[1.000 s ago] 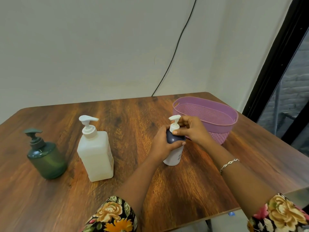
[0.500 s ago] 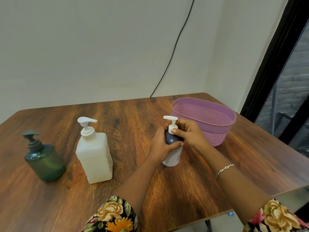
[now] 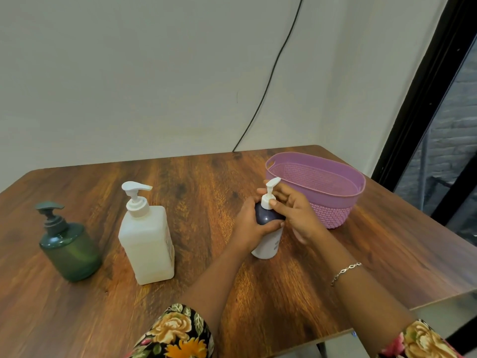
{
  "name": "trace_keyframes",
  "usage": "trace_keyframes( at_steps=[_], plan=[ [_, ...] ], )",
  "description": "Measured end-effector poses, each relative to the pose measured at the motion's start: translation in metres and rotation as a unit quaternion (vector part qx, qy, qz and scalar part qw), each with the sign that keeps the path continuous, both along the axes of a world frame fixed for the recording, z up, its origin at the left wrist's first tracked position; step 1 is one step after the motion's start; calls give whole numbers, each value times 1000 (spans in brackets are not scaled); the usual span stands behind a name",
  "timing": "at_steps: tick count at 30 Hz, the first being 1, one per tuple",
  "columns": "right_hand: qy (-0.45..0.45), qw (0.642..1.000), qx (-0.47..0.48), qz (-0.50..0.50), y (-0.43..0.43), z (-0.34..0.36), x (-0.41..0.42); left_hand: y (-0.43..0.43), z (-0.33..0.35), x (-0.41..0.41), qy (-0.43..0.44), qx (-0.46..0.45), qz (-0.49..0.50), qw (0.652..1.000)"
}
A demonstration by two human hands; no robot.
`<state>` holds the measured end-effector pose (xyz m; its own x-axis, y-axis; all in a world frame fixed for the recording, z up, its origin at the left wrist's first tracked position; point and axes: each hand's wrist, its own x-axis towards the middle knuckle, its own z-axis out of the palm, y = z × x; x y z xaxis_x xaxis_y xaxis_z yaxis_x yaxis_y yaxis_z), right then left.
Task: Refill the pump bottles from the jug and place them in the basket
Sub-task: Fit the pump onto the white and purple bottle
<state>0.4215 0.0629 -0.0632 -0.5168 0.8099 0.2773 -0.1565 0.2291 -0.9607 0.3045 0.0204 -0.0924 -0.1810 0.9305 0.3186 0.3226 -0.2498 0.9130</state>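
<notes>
Over the wooden worktop (image 3: 116, 306), a bracelet (image 3: 346, 270) circles the right wrist. The left grip (image 3: 249, 226) wraps round the dark-topped small pump bottle (image 3: 268, 241), which stands upright on the worktop; the right grip (image 3: 296, 215) pinches its white pump collar (image 3: 267, 200). To the left stand a white square pump bottle (image 3: 145, 244) and a green pump bottle (image 3: 69, 249). Just behind the hands sits the purple basket (image 3: 333, 213).

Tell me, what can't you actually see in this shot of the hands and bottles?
All head view.
- Small bottle: its middle is hidden under the left hand gripping it.
- Pump collar: tight or loose, the right hand pinching it covers the joint.
- Basket: floor hidden by its near wall.
- White square bottle: side label edge-on, unreadable; fill level not visible.
</notes>
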Motion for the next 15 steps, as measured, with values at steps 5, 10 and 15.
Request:
trace_keyframes(
  at_steps=[5, 10, 15],
  plan=[
    [25, 997, -28, -70, -1, -4, -7, -1, 0, 0, 2, -2, 6, 1000],
    [6, 995, -15, -103, -2, -7, -14, -2, 0, 0, -13, -1, 2, 1000],
    [78, 995, -40, -53, -4, -8, -8, -1, -1, 1, 3, 5, 11, 1000]
  ],
)
